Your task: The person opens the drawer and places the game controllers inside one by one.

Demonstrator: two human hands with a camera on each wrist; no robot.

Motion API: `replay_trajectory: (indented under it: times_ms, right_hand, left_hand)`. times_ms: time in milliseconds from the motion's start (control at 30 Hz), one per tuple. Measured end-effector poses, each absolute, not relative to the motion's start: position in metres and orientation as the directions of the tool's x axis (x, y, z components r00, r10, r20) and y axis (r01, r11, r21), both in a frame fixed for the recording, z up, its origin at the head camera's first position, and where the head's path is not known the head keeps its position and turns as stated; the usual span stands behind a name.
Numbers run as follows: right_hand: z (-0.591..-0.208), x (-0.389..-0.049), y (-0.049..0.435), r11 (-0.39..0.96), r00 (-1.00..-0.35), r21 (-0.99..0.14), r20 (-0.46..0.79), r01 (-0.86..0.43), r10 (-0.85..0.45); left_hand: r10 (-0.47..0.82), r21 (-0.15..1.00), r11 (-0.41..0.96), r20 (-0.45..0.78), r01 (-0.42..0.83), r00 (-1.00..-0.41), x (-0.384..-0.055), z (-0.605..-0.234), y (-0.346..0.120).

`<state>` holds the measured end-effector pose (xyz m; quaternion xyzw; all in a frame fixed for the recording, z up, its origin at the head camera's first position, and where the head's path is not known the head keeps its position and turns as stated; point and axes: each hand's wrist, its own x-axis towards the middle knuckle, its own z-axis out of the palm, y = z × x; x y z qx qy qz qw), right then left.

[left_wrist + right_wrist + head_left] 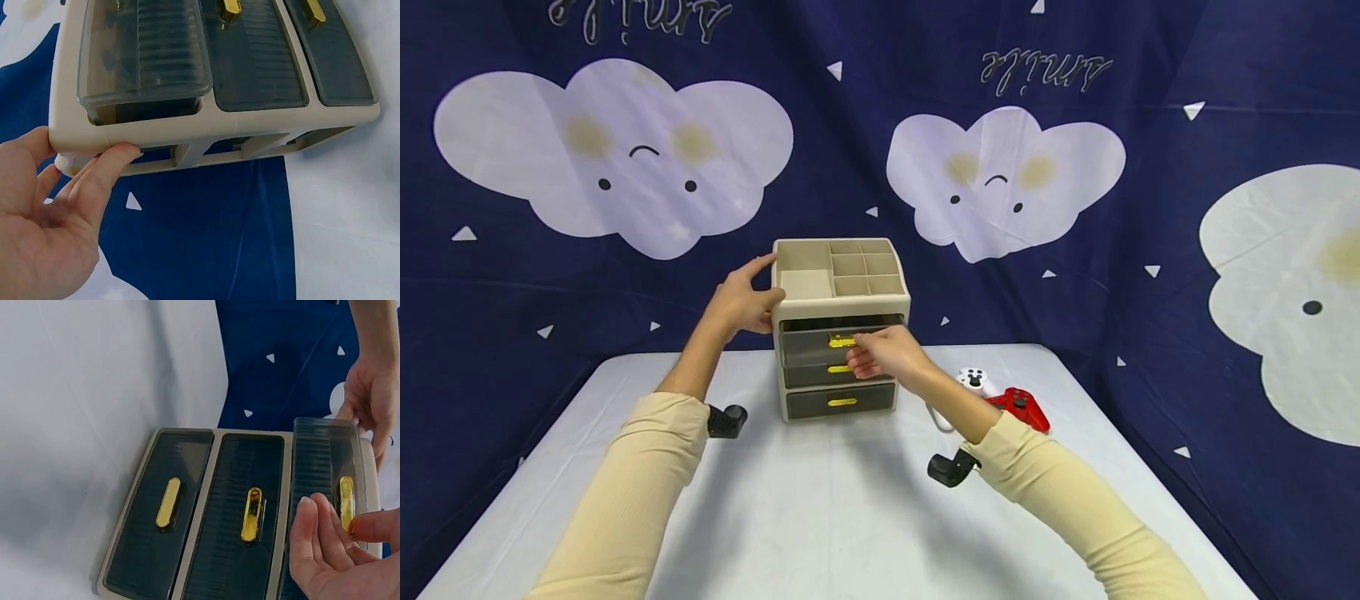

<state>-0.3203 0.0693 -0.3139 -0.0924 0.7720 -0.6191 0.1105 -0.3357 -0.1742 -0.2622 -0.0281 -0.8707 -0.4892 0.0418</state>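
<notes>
A cream desktop organizer (805, 310) with three dark see-through drawers stands toward the back of the table. Its top drawer (147, 50) sticks out partway from the body, while the middle drawer (234, 487) and bottom drawer (156, 506) sit flush. My left hand (741, 302) grips the organizer's upper left side, thumb at the top front edge and fingers around the side. With thumb and fingers, my right hand (891, 354) pinches the gold handle (347, 500) of the top drawer. The organizer's top holds divided compartments (865, 267).
Right of the organizer lie a white game controller (973, 379) and a red game controller (1021, 408), partly behind my right forearm. The white-covered table (820, 517) backs onto a dark blue curtain (842, 150) with cloud prints. A small black wrist camera (952, 468) hangs at my right sleeve.
</notes>
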Motion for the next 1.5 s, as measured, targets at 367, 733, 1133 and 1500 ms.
replay_trajectory:
  times_ms: [367,733,1133,1500]
  right_hand:
    - [-0.315,-0.333,0.066,0.209,-0.963,-0.978,-0.042,-0.015,-0.264]
    - [-0.317,-0.344,0.061,0.185,-0.967,-0.982,-0.026,-0.022,-0.252]
    - [-0.315,-0.344,0.059,0.215,-0.972,-0.976,-0.022,-0.03,-0.232]
    - [-0.32,-0.342,0.07,0.188,-0.957,-0.981,-0.091,0.039,-0.276]
  left_hand:
    - [0.012,0.854,0.514,0.089,0.082,-0.996,-0.332,-0.26,-0.173]
    - [0.008,0.859,0.507,0.079,0.072,-0.997,-0.332,-0.259,-0.174]
    - [0.008,0.862,0.501,0.085,0.077,-0.996,-0.332,-0.259,-0.174]
    - [0.018,0.864,0.496,0.087,0.084,-0.996,-0.332,-0.259,-0.174]
